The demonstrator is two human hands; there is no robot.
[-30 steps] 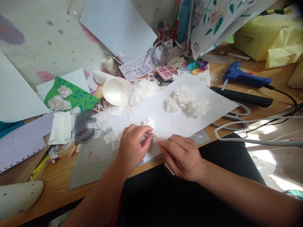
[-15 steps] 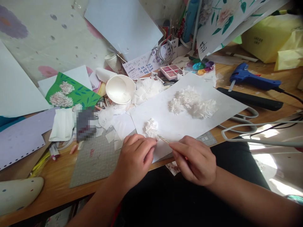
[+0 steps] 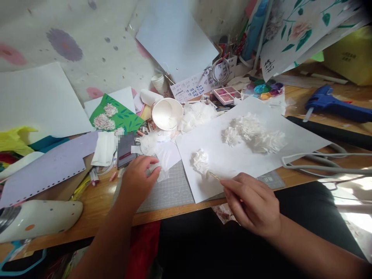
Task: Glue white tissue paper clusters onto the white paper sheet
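Observation:
My right hand (image 3: 252, 202) pinches a thin pale stick (image 3: 214, 176). The stick's far tip is at the lower edge of a small ruffled white paper flower (image 3: 200, 161). That flower lies on a white sheet of paper (image 3: 188, 144), with a larger cluster of ruffled white paper flowers (image 3: 251, 131) farther up the sheet. Over to the left, my left hand (image 3: 142, 176) has its thumb and fingers apart beside thin white tissue pieces (image 3: 164, 164). Whether its fingertips touch the tissue I cannot tell.
A grey cutting mat (image 3: 171, 190) lies under the sheet. Behind stand a white paper cup (image 3: 167, 113) and crumpled tissue (image 3: 197, 115). A blue glue gun (image 3: 334, 102) lies at right. A white spotted bottle (image 3: 49, 215) lies at the left edge.
My left hand has left the small paper flower and moved left to the tissue pieces, its fingers spreading. My right hand still holds the stick at the flower. The view has shifted left.

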